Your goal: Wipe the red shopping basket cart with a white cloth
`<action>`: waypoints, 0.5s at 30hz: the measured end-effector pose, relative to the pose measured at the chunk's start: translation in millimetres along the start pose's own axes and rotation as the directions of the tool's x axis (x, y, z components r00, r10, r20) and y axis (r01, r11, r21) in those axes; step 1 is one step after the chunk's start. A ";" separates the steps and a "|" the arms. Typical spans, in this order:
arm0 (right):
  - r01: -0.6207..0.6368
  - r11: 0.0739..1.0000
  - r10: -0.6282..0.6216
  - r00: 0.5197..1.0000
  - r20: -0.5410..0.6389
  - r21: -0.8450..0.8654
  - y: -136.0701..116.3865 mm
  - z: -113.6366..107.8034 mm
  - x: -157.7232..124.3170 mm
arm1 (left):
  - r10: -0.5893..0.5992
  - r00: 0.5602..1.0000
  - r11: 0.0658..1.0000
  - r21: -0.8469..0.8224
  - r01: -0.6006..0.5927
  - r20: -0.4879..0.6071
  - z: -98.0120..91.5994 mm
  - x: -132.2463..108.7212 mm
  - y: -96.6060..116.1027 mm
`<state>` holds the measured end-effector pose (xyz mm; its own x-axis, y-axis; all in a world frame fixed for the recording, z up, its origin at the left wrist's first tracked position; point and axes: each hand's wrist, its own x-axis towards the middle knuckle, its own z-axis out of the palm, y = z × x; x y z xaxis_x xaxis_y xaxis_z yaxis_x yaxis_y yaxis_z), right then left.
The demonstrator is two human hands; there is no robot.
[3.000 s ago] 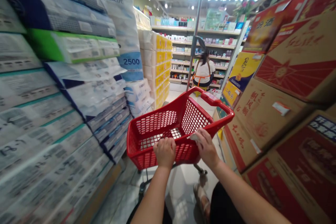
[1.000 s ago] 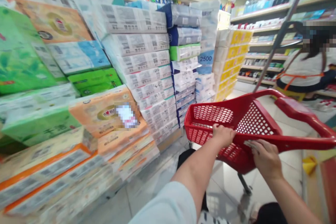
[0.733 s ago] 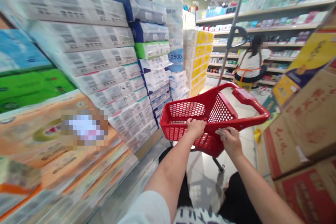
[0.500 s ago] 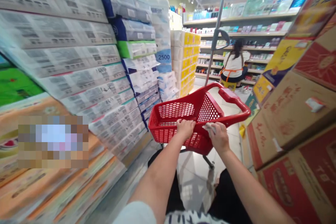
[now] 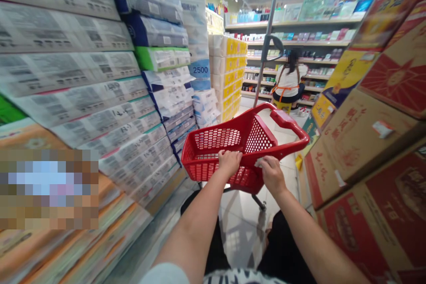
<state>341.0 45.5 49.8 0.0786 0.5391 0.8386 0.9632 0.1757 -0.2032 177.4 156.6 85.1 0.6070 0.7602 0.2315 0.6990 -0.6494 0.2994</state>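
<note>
A red plastic shopping cart [image 5: 213,140] stands before me, its near long side turned towards me and its handle to the right. My left hand [image 5: 230,162] is closed over the near rim, with the fingers over the edge. Beside it, my right hand [image 5: 274,173] pinches a crumpled whitish cloth or tissue [image 5: 260,162] against the outside of the rim, below the handle end. The basket part of the cart that shows holds nothing I can make out.
Stacked tissue packs [image 5: 80,71] line the left side. Cardboard cartons [image 5: 349,142] rise close on the right. A metal pole [image 5: 267,35] stands behind the cart. Farther back, a person [image 5: 288,80] sits on a yellow stool facing stocked shelves [image 5: 319,42].
The whole view has shifted slightly, so the cart and shelves appear a little farther left. My left hand still grips the rim; the right, with the cloth, stays at the cart's side.
</note>
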 end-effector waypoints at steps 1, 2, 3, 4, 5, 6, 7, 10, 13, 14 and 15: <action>-0.003 1.000 0.003 0.999 -0.034 0.005 -0.1 -4.2 3.7 | -0.005 1.000 1.000 -0.026 0.005 0.001 -0.1 0.2 -0.9; -0.013 1.000 0.014 0.997 -0.077 0.008 0.8 -9.3 8.9 | -0.010 1.000 0.998 -0.057 0.010 0.003 -0.4 0.6 -1.8; -0.025 1.000 0.025 0.993 -0.117 0.008 2.9 -15.2 15.6 | -0.017 1.000 0.996 -0.092 0.017 0.006 -1.4 1.1 -2.2; -0.034 0.999 0.034 0.988 -0.151 0.001 6.3 -21.5 23.4 | -0.026 1.000 0.991 -0.133 0.026 0.007 -3.7 1.4 -1.3; -0.045 0.999 0.042 0.983 -0.176 -0.011 11.1 -27.9 31.9 | -0.036 0.999 0.983 -0.178 0.036 0.003 -7.8 1.1 1.7; -0.057 0.998 0.050 0.982 -0.184 -0.031 17.1 -34.0 40.5 | -0.048 0.999 0.974 -0.223 0.045 -0.007 -14.3 -0.2 7.5; -0.072 0.995 0.060 0.983 -0.173 -0.065 23.7 -39.4 48.7 | -0.057 0.998 0.965 -0.257 0.048 -0.025 -23.7 -3.1 16.7; -0.105 0.960 0.107 0.994 -0.008 -0.259 41.4 -48.9 68.1 | 0.016 0.995 0.880 -0.470 -0.061 -0.100 -69.8 -26.4 62.6; -0.071 0.903 0.166 0.967 0.192 -0.423 47.7 -47.3 78.1 | 0.361 0.925 0.203 -0.958 -0.204 -0.120 -126.8 -68.1 116.5; -0.061 0.895 0.176 0.958 0.225 -0.442 47.3 -45.1 79.6 | 0.495 0.864 0.043 -0.991 -0.127 -0.090 -141.9 -82.8 130.7; -0.056 0.889 0.182 0.954 0.238 -0.455 46.4 -42.4 80.3 | 0.621 0.782 -0.041 -0.999 -0.031 -0.050 -152.6 -96.7 142.0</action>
<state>402.9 62.0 129.1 0.1888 0.7426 0.6426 0.9686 -0.2487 0.0028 160.3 -6.2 246.4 0.8902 0.1925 0.4130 -0.4248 0.0231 0.9050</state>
